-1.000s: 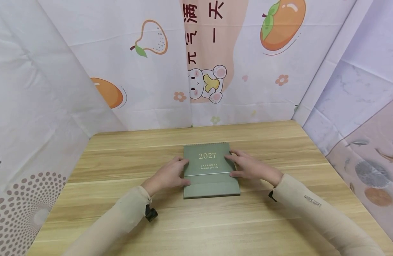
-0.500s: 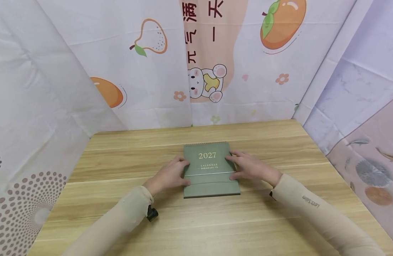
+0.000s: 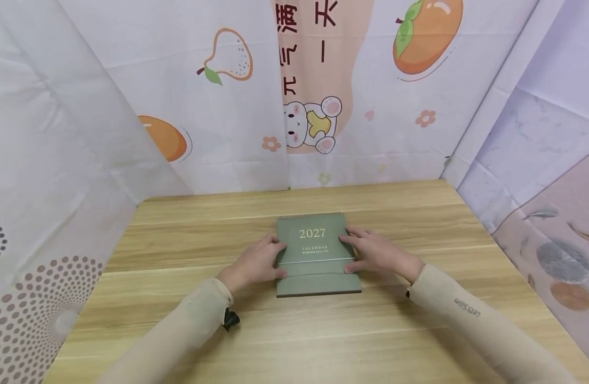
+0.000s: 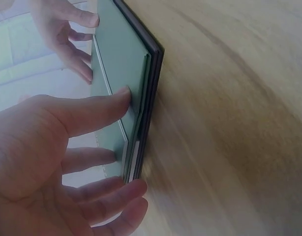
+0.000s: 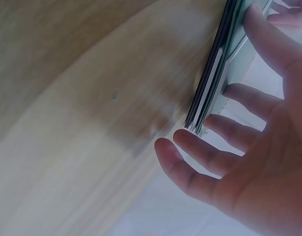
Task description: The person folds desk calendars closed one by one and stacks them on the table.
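Note:
A green desk calendar (image 3: pixel 311 242) lies folded flat on the wooden table, its "2027" cover up and its spiral binding along the far edge. My left hand (image 3: pixel 254 261) rests at its left side, thumb and index fingertip on the cover. In the left wrist view the other fingers (image 4: pixel 121 196) lie loosely along the side edge. On the right side my right hand (image 3: pixel 378 253) touches it likewise, thumb on the lower flap. The right wrist view has its fingers (image 5: pixel 205 155) loosely bent, the lower ones beside the edge. Layered dark boards and pages (image 5: pixel 210 78) show along that edge.
The wood-grain table (image 3: pixel 294 341) reaches to a printed curtain (image 3: pixel 237 138) at the back. More cloth hangs at the left and right sides. A small black device (image 3: pixel 231 320) is strapped under the left wrist.
The hands and calendar hold their places. The whole head view has shifted only very slightly.

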The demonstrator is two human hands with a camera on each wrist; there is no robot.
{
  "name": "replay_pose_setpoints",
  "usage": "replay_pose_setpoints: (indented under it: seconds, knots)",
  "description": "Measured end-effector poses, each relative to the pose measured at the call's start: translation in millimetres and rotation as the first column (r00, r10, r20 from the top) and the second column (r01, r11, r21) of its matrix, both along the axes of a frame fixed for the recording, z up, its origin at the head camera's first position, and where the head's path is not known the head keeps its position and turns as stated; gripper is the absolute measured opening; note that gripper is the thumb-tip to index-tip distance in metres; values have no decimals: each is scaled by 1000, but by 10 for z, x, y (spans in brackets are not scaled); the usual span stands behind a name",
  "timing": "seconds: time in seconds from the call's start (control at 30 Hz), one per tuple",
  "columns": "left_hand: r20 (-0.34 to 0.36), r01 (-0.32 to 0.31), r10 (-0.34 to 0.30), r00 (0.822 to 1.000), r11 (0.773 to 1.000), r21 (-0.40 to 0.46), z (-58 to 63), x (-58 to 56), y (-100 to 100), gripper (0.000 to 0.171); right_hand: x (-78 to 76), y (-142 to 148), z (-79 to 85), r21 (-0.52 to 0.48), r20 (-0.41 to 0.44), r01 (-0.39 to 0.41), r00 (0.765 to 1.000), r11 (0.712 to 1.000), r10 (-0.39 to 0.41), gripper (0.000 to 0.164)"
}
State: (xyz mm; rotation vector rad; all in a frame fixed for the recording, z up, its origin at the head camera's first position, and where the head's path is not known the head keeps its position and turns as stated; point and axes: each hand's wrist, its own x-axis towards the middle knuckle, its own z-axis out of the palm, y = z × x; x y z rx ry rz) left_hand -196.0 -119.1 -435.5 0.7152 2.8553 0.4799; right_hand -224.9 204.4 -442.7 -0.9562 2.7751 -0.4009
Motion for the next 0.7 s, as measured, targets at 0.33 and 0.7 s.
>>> replay_pose_setpoints:
  seconds: [0.33,0.7]
  knots:
    - [-11,27,-28,1000,999,-23,-2,26,-13,67,26,-13,16,5,-14,6,1000,1000,-6,83]
    - [-83,102,-103,991,995,-17,-66,51,-108,65,67,17,-8,4,-59,-11,998,1000,12,78]
